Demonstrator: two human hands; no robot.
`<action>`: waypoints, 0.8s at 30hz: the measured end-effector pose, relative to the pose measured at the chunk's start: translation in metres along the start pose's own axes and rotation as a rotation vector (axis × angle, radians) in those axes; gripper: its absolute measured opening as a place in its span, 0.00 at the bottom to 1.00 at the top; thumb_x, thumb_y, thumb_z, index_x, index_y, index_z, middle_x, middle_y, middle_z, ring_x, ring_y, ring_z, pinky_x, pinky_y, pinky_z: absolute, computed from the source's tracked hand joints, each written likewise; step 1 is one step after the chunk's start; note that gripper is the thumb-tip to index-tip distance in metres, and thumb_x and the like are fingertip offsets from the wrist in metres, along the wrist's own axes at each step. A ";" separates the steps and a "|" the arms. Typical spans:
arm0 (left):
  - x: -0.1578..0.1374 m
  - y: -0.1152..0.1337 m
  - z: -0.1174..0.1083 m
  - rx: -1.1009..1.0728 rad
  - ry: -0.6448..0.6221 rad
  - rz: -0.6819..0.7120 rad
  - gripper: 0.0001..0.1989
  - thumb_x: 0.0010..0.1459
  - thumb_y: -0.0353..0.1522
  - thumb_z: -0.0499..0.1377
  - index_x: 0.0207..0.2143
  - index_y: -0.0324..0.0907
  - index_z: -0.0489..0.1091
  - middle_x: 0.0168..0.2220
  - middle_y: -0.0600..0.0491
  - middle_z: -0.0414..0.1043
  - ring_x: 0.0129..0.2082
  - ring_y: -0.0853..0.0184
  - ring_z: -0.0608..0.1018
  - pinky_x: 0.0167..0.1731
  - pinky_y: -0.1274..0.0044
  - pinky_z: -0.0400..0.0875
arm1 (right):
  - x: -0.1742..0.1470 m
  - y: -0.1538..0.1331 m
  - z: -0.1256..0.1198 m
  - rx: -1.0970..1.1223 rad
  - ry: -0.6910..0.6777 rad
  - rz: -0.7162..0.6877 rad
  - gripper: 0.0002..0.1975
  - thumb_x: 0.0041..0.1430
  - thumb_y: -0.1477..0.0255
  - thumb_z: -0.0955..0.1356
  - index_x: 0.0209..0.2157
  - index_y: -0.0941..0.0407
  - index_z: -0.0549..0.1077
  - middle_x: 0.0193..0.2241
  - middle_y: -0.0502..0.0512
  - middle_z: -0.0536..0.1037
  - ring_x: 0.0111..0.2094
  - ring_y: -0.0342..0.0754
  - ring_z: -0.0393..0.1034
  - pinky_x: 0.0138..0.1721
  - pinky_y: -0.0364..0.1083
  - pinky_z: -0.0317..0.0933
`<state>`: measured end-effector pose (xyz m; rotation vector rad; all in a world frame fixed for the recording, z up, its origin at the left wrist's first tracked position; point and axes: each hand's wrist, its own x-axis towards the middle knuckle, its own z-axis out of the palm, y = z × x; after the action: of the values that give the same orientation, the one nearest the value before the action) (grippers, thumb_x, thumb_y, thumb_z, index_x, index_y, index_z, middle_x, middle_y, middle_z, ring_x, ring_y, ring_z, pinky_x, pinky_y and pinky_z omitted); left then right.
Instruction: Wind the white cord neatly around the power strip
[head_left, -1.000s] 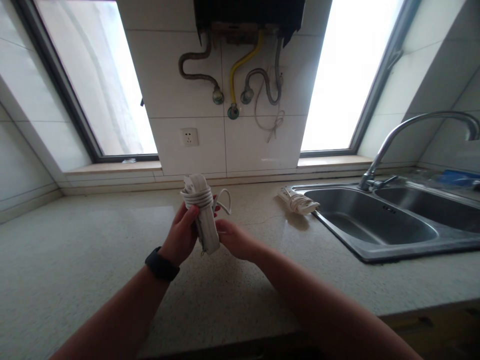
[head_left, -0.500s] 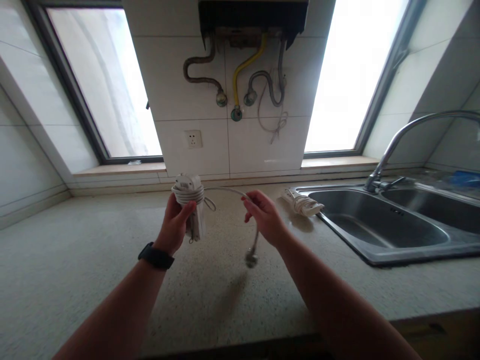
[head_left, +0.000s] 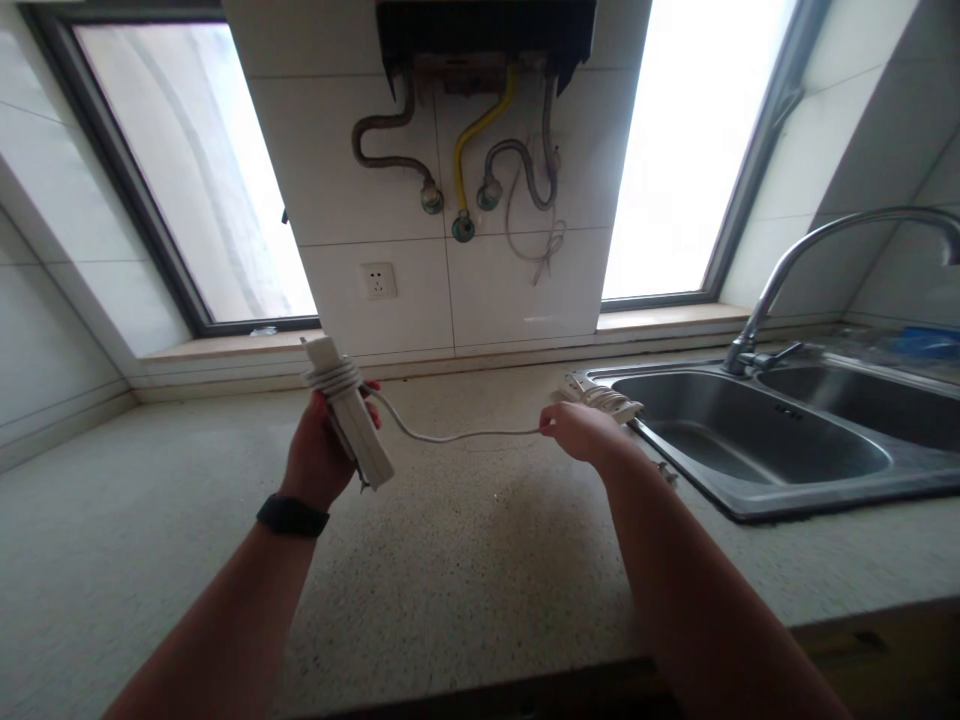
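My left hand (head_left: pixel 319 450) is closed around a white power strip (head_left: pixel 361 440), which tilts above the counter. Several turns of its own white cord (head_left: pixel 457 436) wrap the strip near its upper end. A loose length of that cord runs right to my right hand (head_left: pixel 574 430), whose fingers pinch it. The plug (head_left: pixel 666 474) at the cord's end shows partly beyond my right forearm. Just behind my right hand, a second white power strip (head_left: pixel 611 402) with wound cord lies against the sink's edge, partly covered by the hand.
A speckled countertop (head_left: pixel 450 560) spans the front. On the right is a steel double sink (head_left: pixel 750 440) with a curved faucet (head_left: pixel 780 270). A wall socket (head_left: pixel 379 281) sits below pipes hanging from a dark wall unit (head_left: pixel 487 35). Windows stand on both sides.
My right hand has moved right, drawing the cord out longer between my hands. My left hand has shifted slightly left, and the power strip has turned and tilted. The plug has swung right.
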<state>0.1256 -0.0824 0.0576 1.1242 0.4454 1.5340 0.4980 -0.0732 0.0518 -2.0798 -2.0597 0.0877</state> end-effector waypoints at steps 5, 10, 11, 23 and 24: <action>0.005 0.000 -0.006 -0.086 0.144 -0.036 0.31 0.54 0.52 0.65 0.51 0.39 0.72 0.51 0.48 0.69 0.38 0.67 0.75 0.36 0.74 0.76 | 0.000 -0.006 0.013 -0.062 -0.266 -0.211 0.12 0.60 0.73 0.66 0.40 0.53 0.81 0.37 0.54 0.79 0.38 0.52 0.72 0.35 0.48 0.56; -0.002 -0.010 0.009 -0.094 0.133 -0.169 0.37 0.45 0.48 0.72 0.52 0.36 0.70 0.49 0.46 0.70 0.37 0.67 0.76 0.35 0.76 0.76 | -0.009 -0.037 0.016 -0.005 -0.243 -0.378 0.23 0.65 0.71 0.65 0.60 0.58 0.68 0.53 0.61 0.73 0.50 0.53 0.69 0.49 0.50 0.59; -0.004 -0.013 0.014 -0.067 0.101 -0.171 0.39 0.46 0.49 0.71 0.53 0.34 0.68 0.49 0.44 0.70 0.37 0.66 0.76 0.34 0.75 0.75 | -0.012 -0.046 0.017 0.098 -0.169 -0.429 0.23 0.65 0.69 0.65 0.60 0.57 0.68 0.52 0.60 0.73 0.50 0.51 0.69 0.50 0.49 0.59; -0.012 -0.040 0.030 0.430 -0.156 0.024 0.28 0.61 0.39 0.65 0.58 0.37 0.60 0.50 0.46 0.70 0.47 0.68 0.74 0.47 0.76 0.69 | -0.045 -0.137 0.036 1.222 -0.408 -0.369 0.14 0.65 0.72 0.64 0.50 0.58 0.61 0.25 0.46 0.66 0.22 0.43 0.65 0.25 0.45 0.65; -0.011 -0.040 0.031 0.485 -0.140 0.042 0.28 0.61 0.40 0.65 0.57 0.36 0.61 0.48 0.47 0.71 0.45 0.68 0.74 0.46 0.77 0.69 | -0.043 -0.135 0.036 1.154 -0.323 -0.355 0.08 0.66 0.71 0.63 0.46 0.58 0.63 0.26 0.47 0.65 0.23 0.42 0.64 0.26 0.47 0.66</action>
<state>0.1726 -0.0894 0.0372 1.6108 0.7256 1.4071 0.3573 -0.1125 0.0380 -1.0133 -1.7590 1.2617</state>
